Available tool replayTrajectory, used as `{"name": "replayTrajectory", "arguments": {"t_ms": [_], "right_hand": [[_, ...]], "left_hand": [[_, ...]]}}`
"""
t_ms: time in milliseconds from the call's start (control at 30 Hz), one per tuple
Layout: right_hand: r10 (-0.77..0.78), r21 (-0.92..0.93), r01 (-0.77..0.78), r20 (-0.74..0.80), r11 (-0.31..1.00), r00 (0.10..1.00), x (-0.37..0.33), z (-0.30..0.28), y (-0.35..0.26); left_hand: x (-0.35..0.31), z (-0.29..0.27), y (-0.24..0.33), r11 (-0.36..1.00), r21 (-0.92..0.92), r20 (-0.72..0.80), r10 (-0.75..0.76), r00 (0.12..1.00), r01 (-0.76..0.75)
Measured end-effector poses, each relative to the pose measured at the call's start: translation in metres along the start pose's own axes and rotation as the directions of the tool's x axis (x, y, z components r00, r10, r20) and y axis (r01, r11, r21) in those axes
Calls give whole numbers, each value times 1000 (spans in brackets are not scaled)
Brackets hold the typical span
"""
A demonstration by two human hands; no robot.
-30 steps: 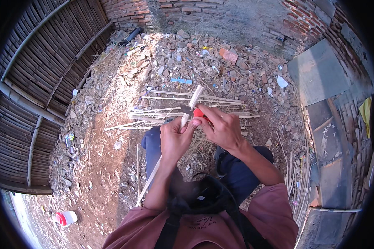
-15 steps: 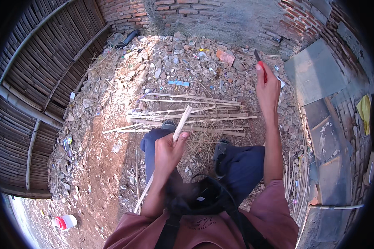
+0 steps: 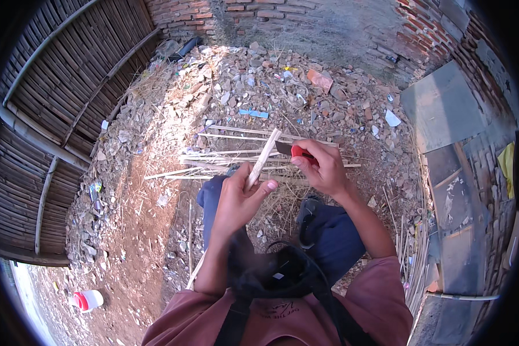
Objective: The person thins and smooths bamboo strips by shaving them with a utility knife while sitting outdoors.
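A pale split bamboo strip [image 3: 264,157] rises tilted from my left hand [image 3: 238,199], whose fingers close around it with the thumb along the side. The strip's lower end shows again beneath my left forearm. My right hand [image 3: 324,167] grips a knife [image 3: 300,151] with a red handle and a dark blade. That blade points left, its tip close beside the strip's upper part; whether they touch I cannot tell. Below and beyond both hands, several bamboo strips [image 3: 213,165] lie crosswise on the ground near my feet.
Stone rubble and litter [image 3: 242,81] cover the ground up to a brick wall [image 3: 271,10]. On the left stands a bamboo-slat wall [image 3: 52,75]. Grey panels [image 3: 444,104] lean at the right. A red-and-white container [image 3: 89,300] lies at the lower left.
My right hand has come down and left with the knife, from far out at the right to beside the strip. My left hand still holds the strip, nearly in place.
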State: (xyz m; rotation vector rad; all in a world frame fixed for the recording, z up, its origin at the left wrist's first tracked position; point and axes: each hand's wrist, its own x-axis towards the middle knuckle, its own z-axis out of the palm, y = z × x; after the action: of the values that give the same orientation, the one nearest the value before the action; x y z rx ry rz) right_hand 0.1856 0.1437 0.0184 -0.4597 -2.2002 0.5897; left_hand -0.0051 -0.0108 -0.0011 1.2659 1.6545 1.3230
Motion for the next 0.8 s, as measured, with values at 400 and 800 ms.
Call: {"name": "replayTrajectory", "arguments": {"t_ms": [400, 800], "right_hand": [[-210, -125, 220, 90, 967, 974, -14, 27, -7], [-231, -207, 224, -9, 952, 973, -11, 30, -18]], "left_hand": [[2, 3, 6, 994, 21, 39, 110, 993, -111], [2, 13, 7, 970, 124, -79, 221, 972, -210]]}}
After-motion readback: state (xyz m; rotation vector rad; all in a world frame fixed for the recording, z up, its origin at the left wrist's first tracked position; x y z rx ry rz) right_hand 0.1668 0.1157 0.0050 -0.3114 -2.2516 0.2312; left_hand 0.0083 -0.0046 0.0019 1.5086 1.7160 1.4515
